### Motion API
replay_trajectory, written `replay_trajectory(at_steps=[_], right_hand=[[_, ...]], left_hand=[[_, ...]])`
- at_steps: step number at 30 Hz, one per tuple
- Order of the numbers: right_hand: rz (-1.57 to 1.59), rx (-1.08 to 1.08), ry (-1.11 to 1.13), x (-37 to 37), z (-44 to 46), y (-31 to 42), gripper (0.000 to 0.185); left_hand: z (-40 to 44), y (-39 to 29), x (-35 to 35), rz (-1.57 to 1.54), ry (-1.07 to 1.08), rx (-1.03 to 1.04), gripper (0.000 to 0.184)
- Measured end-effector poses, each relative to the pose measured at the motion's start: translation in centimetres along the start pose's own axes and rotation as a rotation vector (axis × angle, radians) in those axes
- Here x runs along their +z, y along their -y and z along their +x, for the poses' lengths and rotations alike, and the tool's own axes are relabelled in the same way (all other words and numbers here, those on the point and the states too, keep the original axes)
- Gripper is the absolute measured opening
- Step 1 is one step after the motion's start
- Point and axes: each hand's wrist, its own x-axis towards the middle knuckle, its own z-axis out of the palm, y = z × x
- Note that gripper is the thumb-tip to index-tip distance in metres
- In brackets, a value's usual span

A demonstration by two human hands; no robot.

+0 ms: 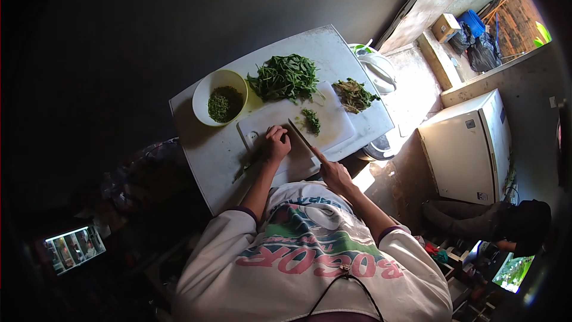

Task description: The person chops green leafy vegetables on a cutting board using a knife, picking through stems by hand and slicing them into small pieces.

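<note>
My left hand [277, 143] is closed, its fingers curled over a bunch of leafy greens [249, 162] whose end sticks out to the left in shadow. In my right hand [335, 176] is a kitchen knife [301, 133], the index finger stretched along it and the blade slanting up close beside my left fingers. Both hands are over the near part of a white cutting board [337, 120]. A small heap of chopped greens [311, 121] lies on the board, just right of the blade.
A pale bowl [201, 96] containing chopped greens stands at left on the white table [325, 42]. Beyond the board lies a pile of whole greens [287, 77]; wilted, yellowish leaves [355, 95] lie at right. A white fridge [456, 149] stands off to the right.
</note>
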Motion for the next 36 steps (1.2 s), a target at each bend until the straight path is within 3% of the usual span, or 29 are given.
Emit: replay_trajectory(at_steps=[6, 18, 20, 27, 36], right_hand=[[-0.012, 0.052, -0.058, -1.1, -0.7, 0.9, 0.081], [-0.142, 0.073, 0.091, 0.0, 0.2, 1.6, 0.085], [-0.001, 0.012, 0.023, 2.2, 1.5, 0.4, 0.084], [-0.003, -0.016, -0.061, 2.2, 5.9, 2.0, 0.076], [0.005, 0.025, 0.069, 0.5, 1.6, 0.0, 0.082]], left_hand=[[0.2, -0.8, -0.4, -0.008, -0.023, -0.007, 0.016], [0.2, -0.9, -0.4, 0.042, -0.004, -0.004, 0.018], [0.0, -0.7, -0.2, 0.019, -0.010, -0.006, 0.019], [0.1, -1.1, -1.0, 0.017, 0.065, -0.004, 0.022], [-0.2, -0.5, -0.2, 0.026, -0.004, 0.001, 0.017]])
